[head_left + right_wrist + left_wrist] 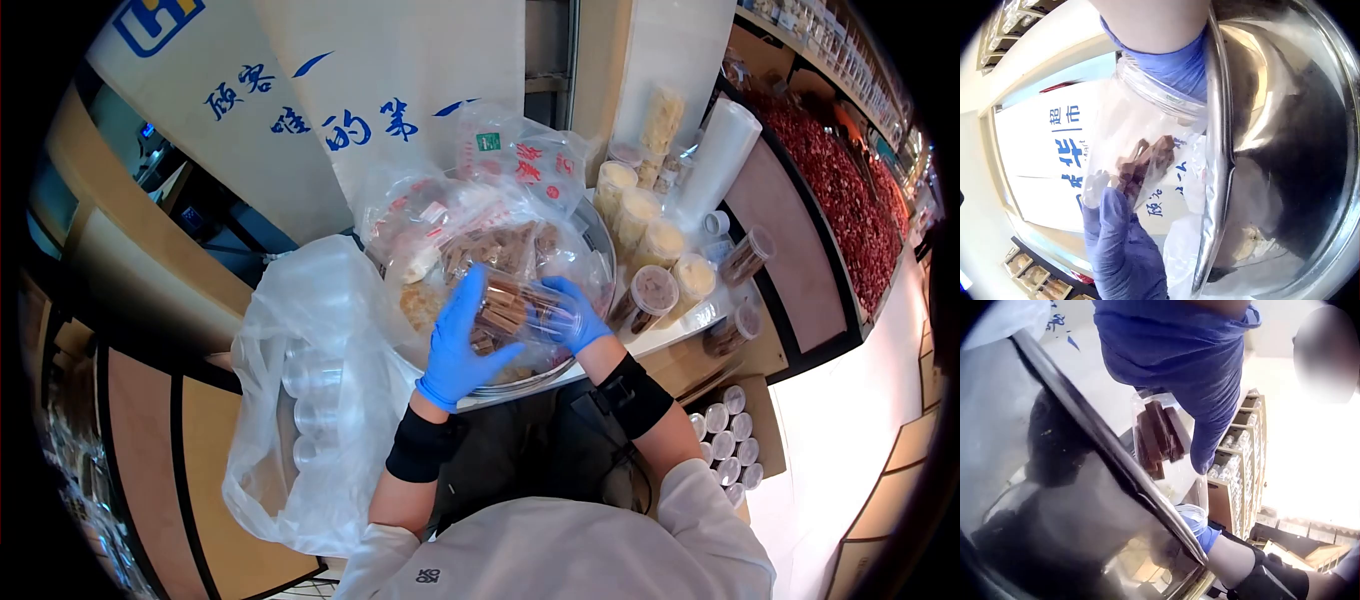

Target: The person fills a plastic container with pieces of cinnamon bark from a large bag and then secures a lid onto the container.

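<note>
A clear plastic jar (512, 304) lies on its side in the air over a wide metal basin (610, 265). Brown sticks (1159, 432) are gathered towards one end of it. My left hand (458, 338), in a blue glove, holds that closed end, thumb stretched out below. At the threaded mouth end my right hand (582, 318), also gloved, grips the jar, its fingers partly hidden behind the plastic. Below the jar the basin holds clear bags (505, 225) with brown pieces, and more loose sticks show under my left hand.
Filled jars (655, 290) and a plastic roll (725, 150) stand on the right of the counter. A large bag of empty jars (315, 390) hangs at the left. Low on the right is a carton with white-lidded jars (728, 440). Red dried goods (830, 180) fill a bin beyond.
</note>
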`<state>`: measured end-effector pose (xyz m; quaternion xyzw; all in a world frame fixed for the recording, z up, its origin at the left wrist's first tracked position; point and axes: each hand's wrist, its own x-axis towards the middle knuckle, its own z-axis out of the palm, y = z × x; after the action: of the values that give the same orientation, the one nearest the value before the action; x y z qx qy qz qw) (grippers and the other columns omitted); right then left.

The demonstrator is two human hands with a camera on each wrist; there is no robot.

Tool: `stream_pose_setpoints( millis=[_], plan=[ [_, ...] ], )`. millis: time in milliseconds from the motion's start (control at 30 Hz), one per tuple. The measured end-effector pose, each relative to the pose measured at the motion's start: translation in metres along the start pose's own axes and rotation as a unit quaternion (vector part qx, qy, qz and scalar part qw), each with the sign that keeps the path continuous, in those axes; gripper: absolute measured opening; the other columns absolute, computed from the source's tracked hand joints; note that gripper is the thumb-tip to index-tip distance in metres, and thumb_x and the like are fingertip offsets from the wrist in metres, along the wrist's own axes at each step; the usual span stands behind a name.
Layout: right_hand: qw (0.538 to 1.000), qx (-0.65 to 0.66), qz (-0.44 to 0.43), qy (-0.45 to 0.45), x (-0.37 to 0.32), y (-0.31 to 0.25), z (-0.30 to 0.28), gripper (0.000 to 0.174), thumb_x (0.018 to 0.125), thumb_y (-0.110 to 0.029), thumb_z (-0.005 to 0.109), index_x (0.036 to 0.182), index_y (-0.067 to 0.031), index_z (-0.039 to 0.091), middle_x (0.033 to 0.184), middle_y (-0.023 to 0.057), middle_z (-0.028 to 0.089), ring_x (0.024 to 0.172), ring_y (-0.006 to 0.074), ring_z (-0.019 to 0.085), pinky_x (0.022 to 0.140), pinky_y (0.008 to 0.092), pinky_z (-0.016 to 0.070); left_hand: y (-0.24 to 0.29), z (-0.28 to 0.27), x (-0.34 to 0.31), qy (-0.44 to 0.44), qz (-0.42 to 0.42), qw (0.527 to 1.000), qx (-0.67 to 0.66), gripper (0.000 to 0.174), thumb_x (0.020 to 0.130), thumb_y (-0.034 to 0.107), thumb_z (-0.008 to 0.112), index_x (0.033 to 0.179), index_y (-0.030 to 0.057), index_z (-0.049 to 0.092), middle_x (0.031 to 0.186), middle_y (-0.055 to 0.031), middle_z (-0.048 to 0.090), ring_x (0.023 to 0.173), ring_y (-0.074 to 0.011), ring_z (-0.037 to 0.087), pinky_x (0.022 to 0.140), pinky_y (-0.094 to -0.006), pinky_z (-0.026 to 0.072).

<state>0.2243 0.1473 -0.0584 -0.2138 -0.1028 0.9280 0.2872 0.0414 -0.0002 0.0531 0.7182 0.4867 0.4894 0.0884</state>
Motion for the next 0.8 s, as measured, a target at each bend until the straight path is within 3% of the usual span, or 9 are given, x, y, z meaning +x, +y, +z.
stream_pose_setpoints(
  millis=[67,200,267,400,467,600,667,800],
  plan=[
    [0.997,-0.025,-0.030,0.068,-0.003,0.003,0.008,0.031,0.093,-0.033,0.051,0.103,-0.0057,0.062,0.098,0.0139,0.066,0.083,0.0279,0.064,0.069,0.0397,0.0559,-0.016,0.004,-0.005,0.030,-0.016,0.999,0.014,0.093,0.068,0.021,0.085,0.145,0.0029,0.036,0.150,-0.0193,0.037,0.138,-0.0336,0.037,0.111,-0.0419,0.0339],
    [0.992,-0.039,-0.086,0.079,-0.003,0.010,0.010,0.028,0.092,-0.030,0.051,0.103,-0.0061,0.062,0.099,0.0123,0.066,0.082,0.0260,0.064,0.066,0.0379,0.0551,-0.016,0.008,-0.007,0.028,-0.001,0.999,0.014,0.093,0.072,0.018,0.083,0.149,0.0063,0.031,0.151,-0.0163,0.035,0.137,-0.0297,0.039,0.110,-0.0416,0.0353],
    [0.994,-0.046,-0.068,0.078,-0.002,0.010,0.010,0.025,0.092,-0.027,0.054,0.101,-0.0059,0.062,0.096,0.0114,0.066,0.080,0.0234,0.064,0.062,0.0352,0.0536,-0.037,0.021,-0.018,0.025,-0.094,0.973,-0.208,0.092,0.077,0.013,0.079,0.151,0.0096,0.026,0.152,-0.0129,0.032,0.135,-0.0267,0.040,0.109,-0.0402,0.0364],
    [0.988,-0.092,-0.072,0.104,-0.003,0.014,0.021,0.020,0.091,-0.023,0.057,0.100,-0.0069,0.063,0.092,0.0097,0.067,0.078,0.0207,0.064,0.062,0.0322,0.0516,-0.023,0.015,-0.018,0.032,-0.124,0.966,-0.224,0.087,0.081,0.007,0.074,0.152,0.0101,0.023,0.150,-0.0107,0.032,0.131,-0.0234,0.042,0.108,-0.0382,0.0376],
    [0.981,-0.107,-0.153,0.061,0.025,0.022,-0.001,0.017,0.091,-0.021,0.060,0.099,-0.0064,0.063,0.086,0.0086,0.067,0.076,0.0180,0.063,0.063,0.0302,0.0499,-0.013,0.016,-0.014,0.159,-0.175,0.921,-0.310,0.083,0.082,0.004,0.071,0.152,0.0102,0.025,0.149,-0.0106,0.033,0.128,-0.0229,0.044,0.106,-0.0374,0.0387],
    [0.971,-0.095,-0.205,0.072,0.007,0.019,0.021,0.015,0.090,-0.017,0.063,0.100,-0.0060,0.064,0.088,0.0061,0.067,0.076,0.0154,0.062,0.066,0.0282,0.0486,-0.017,0.011,-0.009,0.201,-0.148,0.941,-0.228,0.081,0.084,0.002,0.069,0.151,0.0110,0.026,0.149,-0.0105,0.033,0.126,-0.0227,0.046,0.106,-0.0367,0.0390],
    [0.927,-0.151,-0.291,0.181,-0.006,0.023,0.036,0.015,0.088,-0.013,0.068,0.101,-0.0057,0.064,0.090,0.0038,0.067,0.079,0.0140,0.063,0.067,0.0267,0.0472,-0.020,0.009,-0.010,0.204,-0.196,0.912,-0.297,0.080,0.084,0.001,0.068,0.151,0.0118,0.027,0.150,-0.0116,0.031,0.126,-0.0243,0.046,0.105,-0.0367,0.0388],
    [0.945,-0.157,-0.266,0.113,-0.001,0.021,0.025,0.018,0.086,-0.010,0.071,0.102,-0.0071,0.065,0.093,0.0026,0.067,0.083,0.0138,0.064,0.068,0.0255,0.0457,-0.032,0.012,-0.013,0.209,-0.165,0.927,-0.266,0.083,0.083,0.001,0.070,0.152,0.0110,0.025,0.152,-0.0097,0.032,0.130,-0.0231,0.042,0.104,-0.0364,0.0394]
  ],
)
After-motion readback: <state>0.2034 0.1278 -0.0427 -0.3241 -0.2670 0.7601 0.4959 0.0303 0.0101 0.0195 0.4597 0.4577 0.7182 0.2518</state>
